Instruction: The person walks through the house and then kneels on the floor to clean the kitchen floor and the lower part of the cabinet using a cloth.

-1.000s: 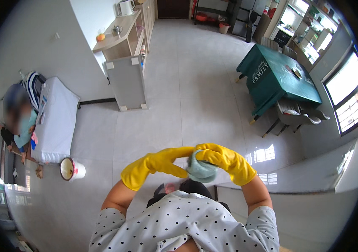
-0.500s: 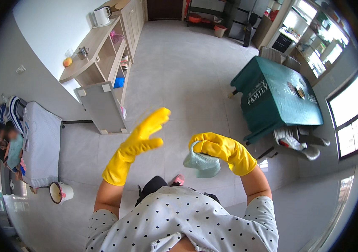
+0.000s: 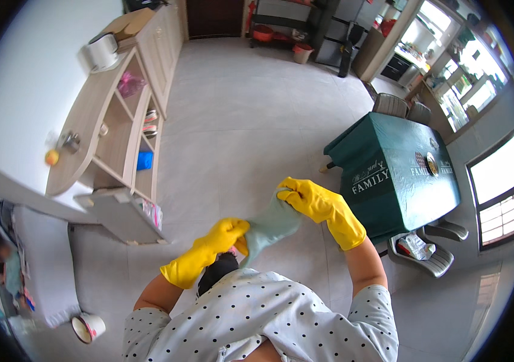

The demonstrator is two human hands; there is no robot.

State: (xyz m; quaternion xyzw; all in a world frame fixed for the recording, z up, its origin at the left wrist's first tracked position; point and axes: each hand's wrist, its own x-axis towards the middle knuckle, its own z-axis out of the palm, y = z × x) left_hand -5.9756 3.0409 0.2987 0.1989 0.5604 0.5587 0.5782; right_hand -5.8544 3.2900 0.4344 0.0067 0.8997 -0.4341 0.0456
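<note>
A pale green cleaning cloth (image 3: 273,224) is stretched between my two hands in front of my body. Both hands wear long yellow rubber gloves. My left hand (image 3: 228,234) pinches the cloth's lower left part. Higher up and to the right, my right hand (image 3: 300,196) has its fingers closed on the upper corner. The cloth slants between them, with one end hanging below my left hand.
On the left stands a wooden shelf cabinet (image 3: 82,130) bearing a white kettle (image 3: 103,52). A table under a green cloth (image 3: 359,145) is at the right, beside a grey chair (image 3: 432,263). A white bucket (image 3: 89,329) sits on the floor at lower left, near a sofa (image 3: 45,259) with people.
My left hand was open and empty; it has come down and right and taken hold of the cloth. The bunched cloth is now spread out. The view has shifted toward the room's far side.
</note>
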